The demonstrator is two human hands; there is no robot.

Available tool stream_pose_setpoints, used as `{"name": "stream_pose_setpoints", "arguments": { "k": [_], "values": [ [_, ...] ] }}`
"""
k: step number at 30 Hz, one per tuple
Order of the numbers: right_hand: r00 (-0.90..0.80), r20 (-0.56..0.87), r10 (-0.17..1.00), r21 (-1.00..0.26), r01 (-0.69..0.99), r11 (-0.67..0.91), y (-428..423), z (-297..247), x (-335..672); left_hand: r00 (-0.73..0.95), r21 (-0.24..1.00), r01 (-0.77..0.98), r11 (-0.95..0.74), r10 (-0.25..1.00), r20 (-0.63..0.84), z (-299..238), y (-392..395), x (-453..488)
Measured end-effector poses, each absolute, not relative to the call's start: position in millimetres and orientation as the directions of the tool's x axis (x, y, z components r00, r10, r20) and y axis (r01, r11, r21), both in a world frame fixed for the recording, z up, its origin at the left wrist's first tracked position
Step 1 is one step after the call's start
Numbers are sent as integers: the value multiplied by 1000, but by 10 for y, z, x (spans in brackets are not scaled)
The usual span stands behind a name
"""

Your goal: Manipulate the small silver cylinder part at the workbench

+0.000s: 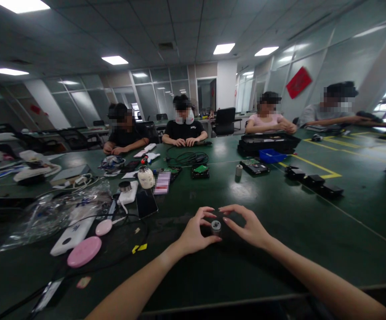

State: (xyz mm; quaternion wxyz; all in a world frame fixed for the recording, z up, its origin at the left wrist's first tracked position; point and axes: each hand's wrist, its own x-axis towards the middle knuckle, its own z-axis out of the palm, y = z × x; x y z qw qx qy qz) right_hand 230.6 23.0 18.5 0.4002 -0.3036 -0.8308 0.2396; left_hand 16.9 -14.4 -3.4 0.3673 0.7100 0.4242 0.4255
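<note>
A small silver cylinder (216, 227) stands on a dark square block on the green table (279, 249), just in front of me. My left hand (194, 233) curls round its left side, thumb and fingers touching the block. My right hand (248, 226) mirrors it on the right, fingers bent and pinching the block's edge. Both hands grip the piece together.
At left lie a pink disc (84, 251), a white power bank (73, 233), clear plastic bags (56, 209), a phone (146, 203) and cables. Farther off are circuit boards (200, 170), a blue tray (271, 155), black boxes (314, 181) and several seated people.
</note>
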Motion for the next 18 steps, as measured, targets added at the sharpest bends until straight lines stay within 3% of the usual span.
{"name": "stream_pose_setpoints", "arguments": {
  "k": [6,14,18],
  "values": [
    [-634,474,611,-633,238,737,171,129,2181,308,881,295,-370,910,279,-55,-148,190],
    [-576,530,622,-639,210,740,213,119,2111,307,868,315,-385,906,291,-91,-139,192],
    [-544,501,673,-722,168,672,211,95,2091,301,869,326,-372,913,277,-101,-131,192]
  ]
}}
